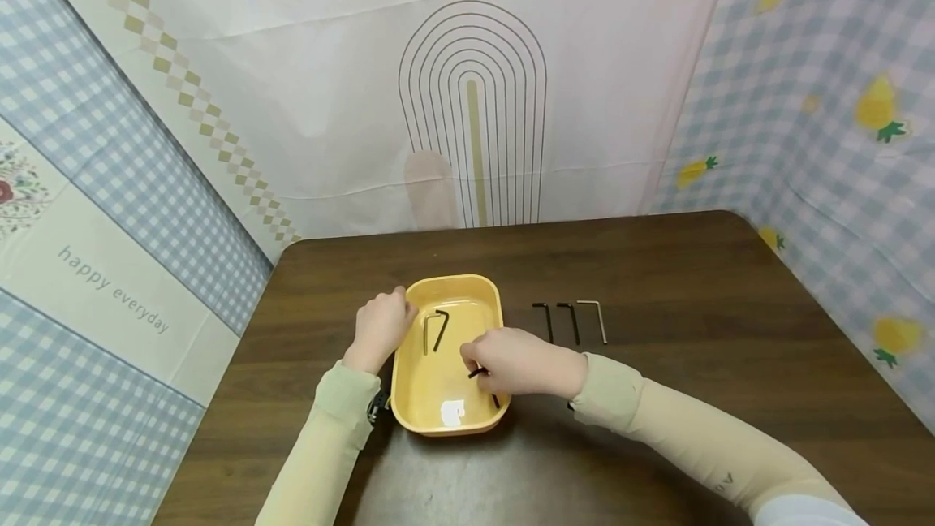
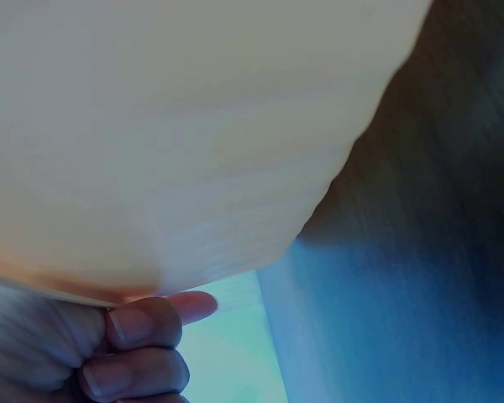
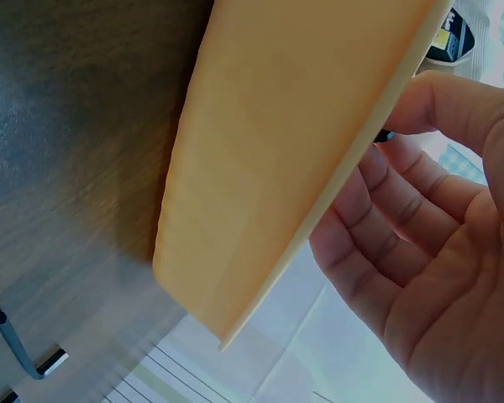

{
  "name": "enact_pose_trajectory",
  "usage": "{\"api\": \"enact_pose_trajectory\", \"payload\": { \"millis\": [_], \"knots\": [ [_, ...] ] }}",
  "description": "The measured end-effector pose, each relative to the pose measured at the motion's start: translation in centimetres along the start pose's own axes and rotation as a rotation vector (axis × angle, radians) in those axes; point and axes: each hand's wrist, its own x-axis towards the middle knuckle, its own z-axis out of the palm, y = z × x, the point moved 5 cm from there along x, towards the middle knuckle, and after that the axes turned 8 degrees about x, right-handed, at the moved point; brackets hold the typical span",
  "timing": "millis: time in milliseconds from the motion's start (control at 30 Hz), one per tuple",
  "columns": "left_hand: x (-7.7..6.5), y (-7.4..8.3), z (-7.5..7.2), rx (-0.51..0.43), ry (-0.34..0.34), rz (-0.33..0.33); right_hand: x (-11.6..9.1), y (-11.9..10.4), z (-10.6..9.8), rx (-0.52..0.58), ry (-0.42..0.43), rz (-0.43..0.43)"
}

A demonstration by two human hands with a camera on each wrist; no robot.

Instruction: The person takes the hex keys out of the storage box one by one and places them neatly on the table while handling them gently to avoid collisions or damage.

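Observation:
A yellow tray (image 1: 445, 384) stands on the table. My left hand (image 1: 381, 329) grips its left rim, fingers curled at the edge; the left wrist view has the tray's outer wall (image 2: 193, 151) filling much of the picture. Over the right side of the tray, my right hand (image 1: 520, 361) pinches a black hex key (image 1: 478, 372) between thumb and fingers. In the right wrist view only a dark bit of the key (image 3: 384, 135) shows beyond the rim. Inside the tray lie a brass-coloured hex key (image 1: 426, 335) and a black one (image 1: 441, 331).
Right of the tray, two black hex keys, one nearer (image 1: 548, 323) and one farther (image 1: 573, 323), lie beside a pale metal one (image 1: 601, 323) on the dark wooden table (image 1: 730, 331). Patterned cloth (image 1: 329, 104) hangs behind the table's back edge.

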Motion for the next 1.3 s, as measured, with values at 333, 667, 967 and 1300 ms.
{"api": "enact_pose_trajectory", "payload": {
  "millis": [333, 667, 967, 1300],
  "knots": [
    [-0.1, 0.0, 0.1, 0.001, -0.020, 0.002, -0.4, -0.6, 0.0, -0.019, 0.017, -0.012],
    [-0.1, 0.0, 0.2, 0.000, -0.009, 0.009, -0.5, -0.4, -1.0, -0.031, 0.057, -0.039],
    [0.0, 0.0, -0.1, -0.001, 0.012, 0.013, -0.4, -0.6, -4.3, -0.022, 0.185, -0.082],
    [0.0, 0.1, -0.1, -0.001, 0.006, 0.013, -0.7, -0.2, -6.2, -0.029, 0.263, -0.068]
  ]
}}
